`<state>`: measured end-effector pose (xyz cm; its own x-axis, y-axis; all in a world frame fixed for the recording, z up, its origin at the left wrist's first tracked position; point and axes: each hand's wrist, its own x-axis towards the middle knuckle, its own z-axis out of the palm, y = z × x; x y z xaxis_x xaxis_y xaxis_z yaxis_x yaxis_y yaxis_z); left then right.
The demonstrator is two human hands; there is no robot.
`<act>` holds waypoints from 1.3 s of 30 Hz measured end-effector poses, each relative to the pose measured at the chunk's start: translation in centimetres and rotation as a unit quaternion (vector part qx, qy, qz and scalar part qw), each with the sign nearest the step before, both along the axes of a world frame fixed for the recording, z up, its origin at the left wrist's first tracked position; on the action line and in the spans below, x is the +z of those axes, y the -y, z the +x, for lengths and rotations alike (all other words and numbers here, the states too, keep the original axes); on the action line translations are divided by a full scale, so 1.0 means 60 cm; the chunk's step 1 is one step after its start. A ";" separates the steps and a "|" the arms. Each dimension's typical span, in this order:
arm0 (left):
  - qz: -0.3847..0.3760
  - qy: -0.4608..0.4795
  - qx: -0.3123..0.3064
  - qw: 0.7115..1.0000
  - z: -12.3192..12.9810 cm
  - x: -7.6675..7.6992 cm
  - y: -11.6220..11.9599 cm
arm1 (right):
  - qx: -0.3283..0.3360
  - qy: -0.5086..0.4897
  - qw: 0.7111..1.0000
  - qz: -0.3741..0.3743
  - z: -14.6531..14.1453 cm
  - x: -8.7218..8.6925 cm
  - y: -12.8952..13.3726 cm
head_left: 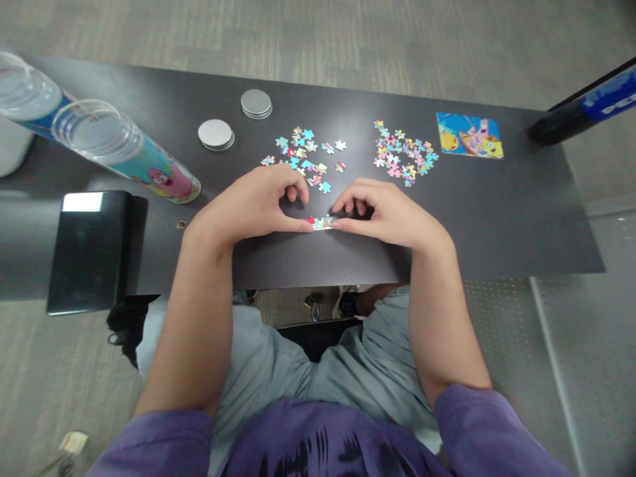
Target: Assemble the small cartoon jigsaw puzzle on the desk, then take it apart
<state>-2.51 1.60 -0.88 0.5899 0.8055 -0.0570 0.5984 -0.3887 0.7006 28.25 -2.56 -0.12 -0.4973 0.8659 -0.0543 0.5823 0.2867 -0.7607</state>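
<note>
A short strip of joined jigsaw puzzle pieces [322, 223], pale with a red spot at its left end, is between my two hands near the table's front edge. My left hand [271, 202] has its thumb tip on the strip's left end, fingers curled above. From the other side, my right hand [380, 211] presses its thumb on the right end, its fingers bent. Whether the strip lies flat on the table or is slightly raised I cannot tell. Just beyond my hands lies a loose scatter of jigsaw pieces [308, 165], several of them blue.
A second heap of jigsaw pieces [405, 156] lies right of the first, beside a cartoon picture card [470, 136]. Round silver lids [214, 134] sit at back left. Clear-topped cartoon tubes [163, 175] and a black box [89, 248] stand left; a dark bottle [586, 109] is far right.
</note>
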 end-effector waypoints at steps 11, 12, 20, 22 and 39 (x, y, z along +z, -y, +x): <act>0.020 0.037 0.083 0.996 -0.038 0.009 0.007 | -0.105 0.040 0.992 0.059 0.017 0.015 -0.028; 0.037 0.023 0.110 0.993 -0.042 0.007 0.005 | -0.101 0.039 0.992 0.070 0.011 0.018 -0.027; 0.068 -0.022 0.207 0.976 -0.058 -0.019 -0.003 | -0.086 0.033 0.989 0.112 -0.018 0.059 -0.021; 0.070 -0.020 0.210 0.975 -0.060 -0.026 -0.004 | -0.086 0.038 0.989 0.114 -0.018 0.046 -0.030; 0.011 -0.074 0.250 0.965 -0.018 0.007 0.002 | -0.118 0.252 0.945 0.170 -0.095 -0.046 -0.045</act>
